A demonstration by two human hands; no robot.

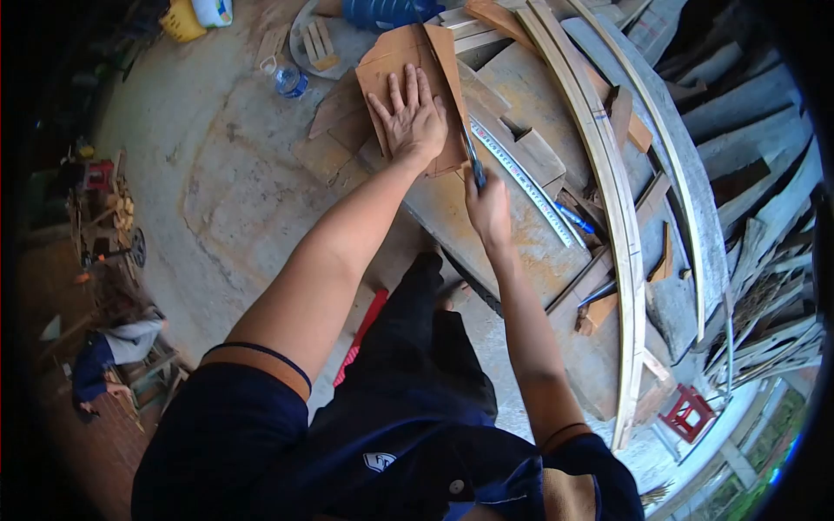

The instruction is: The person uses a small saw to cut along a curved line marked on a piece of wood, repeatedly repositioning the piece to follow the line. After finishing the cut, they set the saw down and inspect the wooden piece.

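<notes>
Left hand (413, 117) flat and spread wide, palm down, pinning a brown board piece (408, 65) to the desk (512, 243). Fingers point toward 12 o'clock. Right hand (488, 204) closed around a thin dark tool (472, 154), likely a pencil or blade, too slim to tell; its tip runs up along the board's right edge at about 1 o'clock from the fist.

Progress, judged from layout: the tool sits low on the right edge, near the board's bottom corner. Whether a line or cut already shows along that edge cannot be told. The other sides of the board look untouched by the tool now.

Edges and room: a steel ruler (530, 187) lies just beside the right hand at 3 o'clock, slanting from 11 to 5 o'clock. Past it, long curved wooden strips (608, 174) sweep along the desk, hemming the right side. A wood block (540, 154) sits between ruler and strips. At 10 o'clock from the board, a plastic bottle (288, 80) stands on the concrete floor (217, 174). Left of the board the floor is open; another person (117, 347) crouches well apart at 8 o'clock.
</notes>
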